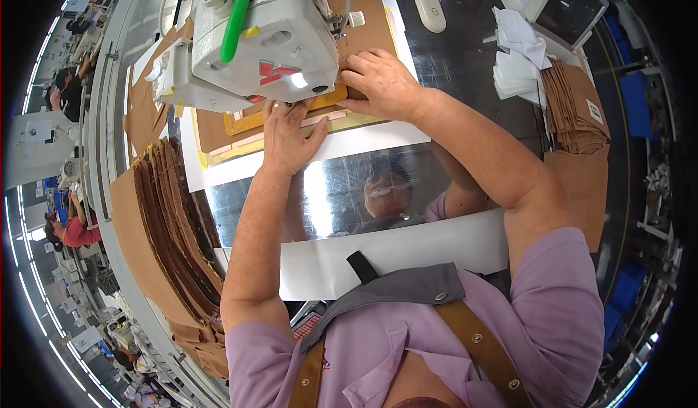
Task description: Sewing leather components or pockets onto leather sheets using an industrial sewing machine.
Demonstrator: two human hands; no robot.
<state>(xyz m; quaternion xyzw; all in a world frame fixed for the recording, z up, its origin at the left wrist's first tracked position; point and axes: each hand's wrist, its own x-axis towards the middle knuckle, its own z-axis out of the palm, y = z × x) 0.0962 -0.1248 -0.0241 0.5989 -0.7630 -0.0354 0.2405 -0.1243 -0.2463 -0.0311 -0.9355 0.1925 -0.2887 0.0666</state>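
A white sewing machine head (265,41) hangs over a flat brown panel (369,22). Along the panel's near side runs an orange-yellow strip (243,124), with a pale yellow edge and a white sheet (374,137) beneath. My left hand (291,135) lies on the near side of this work, thumb apart, fingertips partly hidden under the machine head. To the right of the head, my right hand (382,84) rests on the panel and strip, fingers bent and thumb spread away. Neither hand visibly grips anything. The needle area is hidden behind the machine head.
Stacked brown pieces (156,226) stand at the left. Another brown stack (574,110) sits at the right, beside white cloth-like pieces (520,52) and a dark screen (571,8). A green-handled tool (238,19) lies on the machine. Shiny metal (342,190) covers the near tabletop.
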